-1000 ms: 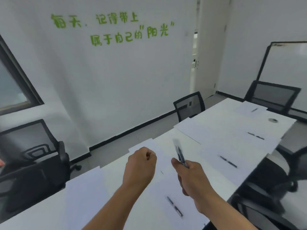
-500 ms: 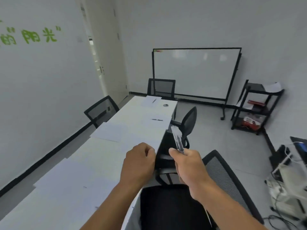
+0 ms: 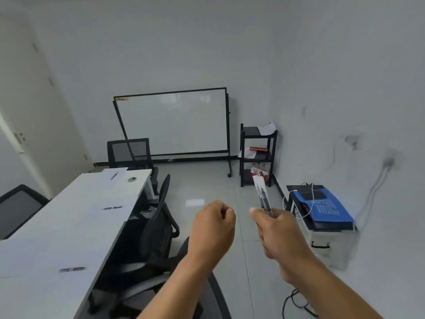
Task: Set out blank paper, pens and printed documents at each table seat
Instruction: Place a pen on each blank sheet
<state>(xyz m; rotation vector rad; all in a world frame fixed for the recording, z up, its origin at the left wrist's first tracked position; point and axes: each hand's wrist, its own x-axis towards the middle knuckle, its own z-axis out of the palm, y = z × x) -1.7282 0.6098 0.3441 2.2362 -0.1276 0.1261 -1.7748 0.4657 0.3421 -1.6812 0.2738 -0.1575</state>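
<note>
Head view showed the right hand (image 3: 279, 229) at about five o'clock from the frame's middle, grasping a small bundle of pens (image 3: 262, 195) that stuck up and away from the fist, still in what looked like a clear sleeve with a white tag at the top. The left hand (image 3: 212, 226), just beside it at roughly six o'clock, was clenched and held nothing. Both hung over the floor, well apart from the tabletop (image 3: 76, 217), which ran along the left from seven o'clock up toward ten o'clock. On it, three pens were visible: a far pen (image 3: 114, 175) lying on a sheet of paper (image 3: 119, 171) at the end seat near a round grommet (image 3: 132, 179), a middle pen (image 3: 112, 207) at nine o'clock, and a near pen (image 3: 72, 269) at eight o'clock, blurred. Pale sheets seemed to lie under the nearer two, though white on white made their edges hard to read, and whether any were printed documents I could not tell. Black chairs (image 3: 158, 217) stood tucked along the near side. As a judgement, the visible seats on this side were served with pen and paper, and the bundle in hand suggested other seats, out of view, were left to supply.
</note>
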